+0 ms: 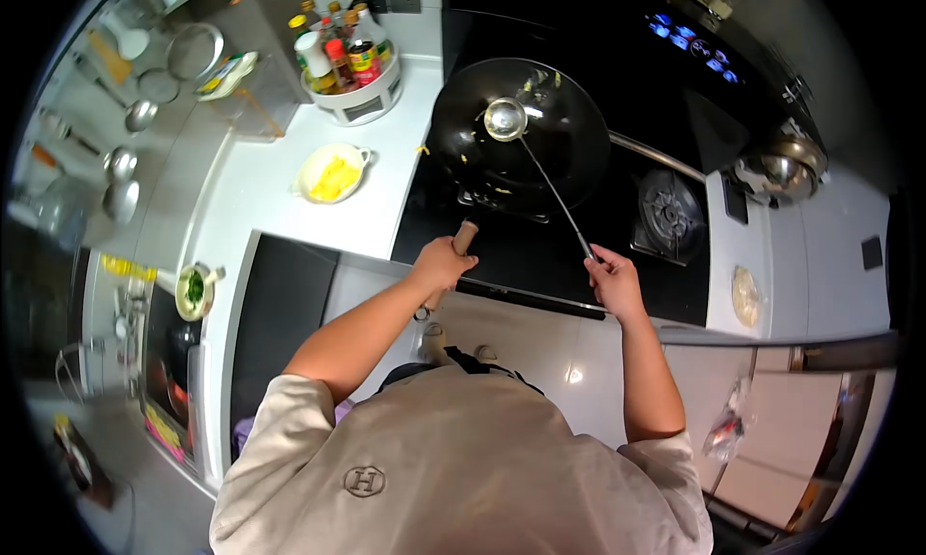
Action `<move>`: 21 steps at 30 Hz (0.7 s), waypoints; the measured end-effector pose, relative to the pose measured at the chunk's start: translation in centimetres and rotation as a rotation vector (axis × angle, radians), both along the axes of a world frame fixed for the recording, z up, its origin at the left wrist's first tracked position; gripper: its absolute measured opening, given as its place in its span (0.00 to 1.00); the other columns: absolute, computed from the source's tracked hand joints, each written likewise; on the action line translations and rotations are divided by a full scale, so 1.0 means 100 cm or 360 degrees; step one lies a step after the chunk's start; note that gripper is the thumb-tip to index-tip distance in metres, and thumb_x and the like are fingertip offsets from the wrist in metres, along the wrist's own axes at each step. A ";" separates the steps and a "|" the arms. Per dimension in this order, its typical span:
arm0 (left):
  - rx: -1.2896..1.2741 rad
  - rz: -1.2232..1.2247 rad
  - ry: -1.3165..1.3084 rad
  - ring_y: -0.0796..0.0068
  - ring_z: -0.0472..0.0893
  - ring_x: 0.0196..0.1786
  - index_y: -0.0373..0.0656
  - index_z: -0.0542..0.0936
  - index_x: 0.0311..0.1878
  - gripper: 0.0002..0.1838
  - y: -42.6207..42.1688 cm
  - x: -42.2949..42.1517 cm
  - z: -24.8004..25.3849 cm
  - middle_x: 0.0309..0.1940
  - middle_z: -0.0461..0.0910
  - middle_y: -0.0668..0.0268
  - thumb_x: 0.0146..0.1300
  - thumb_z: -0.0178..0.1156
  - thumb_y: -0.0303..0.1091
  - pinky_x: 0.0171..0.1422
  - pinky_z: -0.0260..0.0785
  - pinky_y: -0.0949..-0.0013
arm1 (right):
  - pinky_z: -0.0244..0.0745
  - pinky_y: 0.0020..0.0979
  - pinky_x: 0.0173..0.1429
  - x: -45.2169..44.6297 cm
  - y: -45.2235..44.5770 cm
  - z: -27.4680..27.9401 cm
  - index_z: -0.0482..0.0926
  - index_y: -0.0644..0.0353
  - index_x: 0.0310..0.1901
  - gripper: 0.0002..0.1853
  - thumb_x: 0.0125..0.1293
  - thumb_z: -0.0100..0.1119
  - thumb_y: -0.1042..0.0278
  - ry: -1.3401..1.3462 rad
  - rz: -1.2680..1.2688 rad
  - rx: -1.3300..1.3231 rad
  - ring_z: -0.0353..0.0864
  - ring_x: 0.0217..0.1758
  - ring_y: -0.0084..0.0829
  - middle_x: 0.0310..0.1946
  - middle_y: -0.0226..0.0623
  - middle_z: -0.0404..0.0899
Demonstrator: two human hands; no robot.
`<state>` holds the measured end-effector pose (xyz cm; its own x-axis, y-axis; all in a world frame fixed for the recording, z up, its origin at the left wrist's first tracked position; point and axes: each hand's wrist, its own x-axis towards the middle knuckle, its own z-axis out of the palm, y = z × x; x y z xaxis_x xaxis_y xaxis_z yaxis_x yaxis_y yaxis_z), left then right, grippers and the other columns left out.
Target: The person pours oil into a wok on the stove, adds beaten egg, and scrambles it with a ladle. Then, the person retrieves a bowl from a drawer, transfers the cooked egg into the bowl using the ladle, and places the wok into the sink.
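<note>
A black wok [569, 155] sits on the stove, with small yellowish and green bits stuck to its inner surface. Its wooden handle [465, 237] points toward me, and my left hand [443, 266] is wrapped round it. My right hand [615, 283] grips the far end of a long-handled metal ladle [505, 119], whose round bowl is inside the wok, left of its middle. Whether the bowl touches the wok I cannot tell. On the white counter to the left stands a white bowl [307, 176] with yellow pieces [335, 179] that look like cooked egg.
A round white rack [371, 102] of sauce bottles stands behind the bowl. Right of the wok is a second burner [670, 216], near a shiny metal pot [779, 169]. A small bowl of chopped greens [196, 287] sits far left. Several utensils [141, 115] hang on the left wall.
</note>
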<state>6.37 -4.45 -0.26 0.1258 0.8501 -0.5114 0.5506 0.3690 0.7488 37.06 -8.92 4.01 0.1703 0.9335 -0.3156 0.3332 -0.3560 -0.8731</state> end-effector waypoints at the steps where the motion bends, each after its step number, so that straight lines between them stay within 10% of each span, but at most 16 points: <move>1: 0.0027 0.0024 0.0027 0.72 0.76 0.17 0.36 0.77 0.38 0.17 -0.003 0.002 0.002 0.20 0.77 0.63 0.57 0.67 0.41 0.23 0.70 0.67 | 0.58 0.21 0.18 0.003 0.001 0.001 0.78 0.62 0.57 0.19 0.65 0.62 0.69 0.0040 0.0037 0.0002 0.65 0.15 0.15 0.18 0.25 0.72; 8: 0.0498 0.0209 0.0349 0.58 0.81 0.27 0.36 0.80 0.38 0.18 -0.063 -0.012 -0.005 0.24 0.80 0.53 0.53 0.65 0.43 0.38 0.73 0.59 | 0.57 0.19 0.17 0.020 0.012 0.036 0.76 0.64 0.59 0.19 0.67 0.60 0.71 0.0128 0.0426 0.0201 0.63 0.14 0.13 0.17 0.24 0.70; 21: 0.0262 0.1641 0.0036 0.78 0.73 0.16 0.37 0.75 0.33 0.10 -0.286 -0.129 0.055 0.17 0.73 0.68 0.57 0.62 0.34 0.20 0.67 0.69 | 0.57 0.18 0.17 -0.171 0.019 0.058 0.74 0.64 0.61 0.21 0.66 0.60 0.72 0.0451 0.1640 0.0049 0.63 0.15 0.13 0.19 0.25 0.72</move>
